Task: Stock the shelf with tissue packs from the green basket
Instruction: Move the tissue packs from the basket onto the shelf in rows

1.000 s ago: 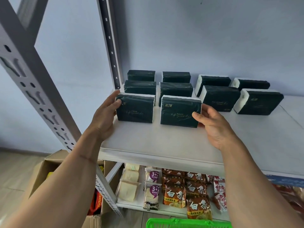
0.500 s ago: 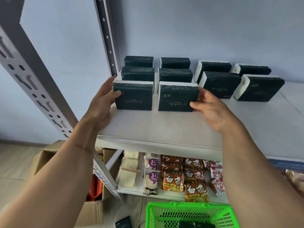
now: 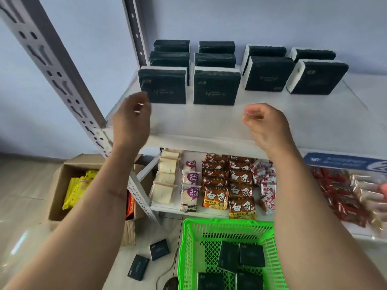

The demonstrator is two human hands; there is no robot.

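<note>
Tissue packs (image 3: 216, 88) stand on shelf (image 3: 272, 118) — both hands (image 3: 130, 120) empty.

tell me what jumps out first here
Dark green tissue packs stand in rows on the white top shelf, with both empty hands, left hand and right hand, hovering before them. Below, the green basket holds more packs.
</note>
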